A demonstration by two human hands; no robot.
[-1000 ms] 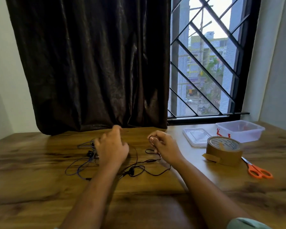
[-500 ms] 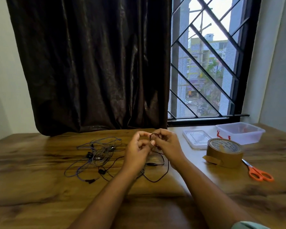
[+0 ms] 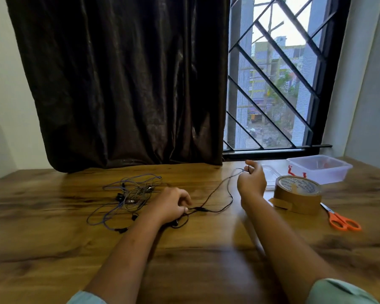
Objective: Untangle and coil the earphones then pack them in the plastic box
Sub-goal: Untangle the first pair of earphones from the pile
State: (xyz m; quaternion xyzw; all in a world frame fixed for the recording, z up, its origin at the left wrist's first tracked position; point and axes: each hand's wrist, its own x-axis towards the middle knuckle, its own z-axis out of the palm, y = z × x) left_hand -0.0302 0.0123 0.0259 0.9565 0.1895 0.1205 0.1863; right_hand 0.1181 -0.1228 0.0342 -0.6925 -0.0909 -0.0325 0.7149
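Note:
A black earphone cable (image 3: 215, 191) stretches across the wooden table between my two hands. My right hand (image 3: 251, 179) is raised at the right and pinches one end of that cable. My left hand (image 3: 170, 204) rests on the table and pinches the cable near its small inline remote. A tangled heap of blue and black earphones (image 3: 130, 196) lies left of my left hand. The clear plastic box (image 3: 318, 170) stands open at the back right, with its lid (image 3: 270, 176) flat beside it, partly hidden behind my right hand.
A roll of brown packing tape (image 3: 297, 194) stands right of my right hand. Orange-handled scissors (image 3: 342, 220) lie beyond it near the table's right side. A dark curtain (image 3: 123, 84) and a barred window (image 3: 272, 84) back the table.
My hands were together at the middle, holding the black cable. They have pulled apart: the right hand went up and right with one end, the left hand dropped to the table.

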